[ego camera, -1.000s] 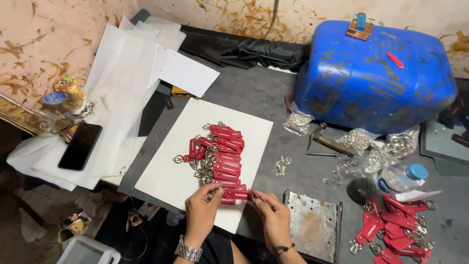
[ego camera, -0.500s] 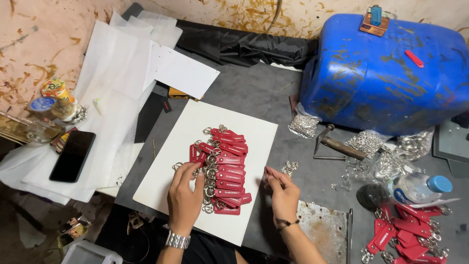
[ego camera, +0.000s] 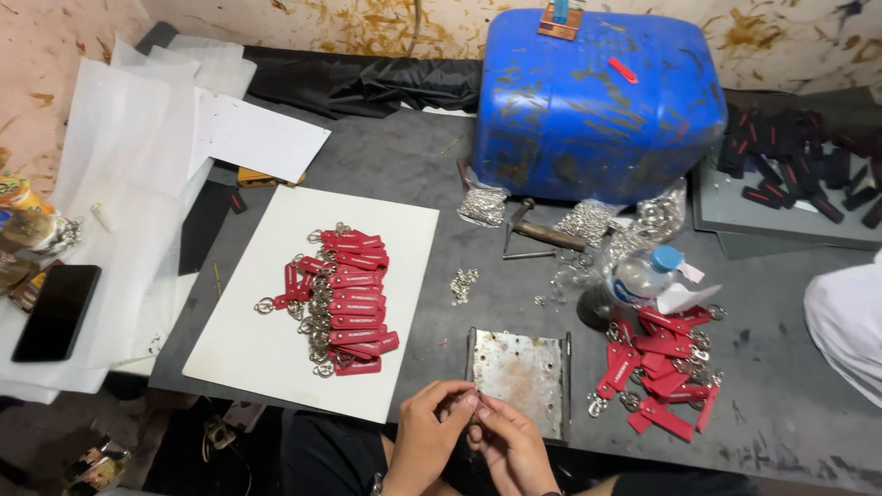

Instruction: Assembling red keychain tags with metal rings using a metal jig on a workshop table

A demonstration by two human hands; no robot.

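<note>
Dark grey matte tabletop (ego camera: pixel 441 230), scuffed, stained wall behind. Left hand (ego camera: pixel 424 439) and right hand (ego camera: pixel 511 445) meet at the near edge, fingertips pinched together on something tiny; what it is can't be made out. Rusty flat metal plate (ego camera: pixel 520 369) just beyond them. Red strap keychains (ego camera: pixel 342 294) with steel rings stacked on white card (ego camera: pixel 276 354). Loose red pile (ego camera: pixel 660 369) to the right, dented blue plastic drum (ego camera: pixel 597 101) behind.

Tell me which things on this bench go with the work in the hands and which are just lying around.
In use: left hand and right hand, together by the metal plate; red key tags on the white board; loose red tags; metal rings.

Lying about: phone, blue drum, hammer, plastic bottle, white papers.
</note>
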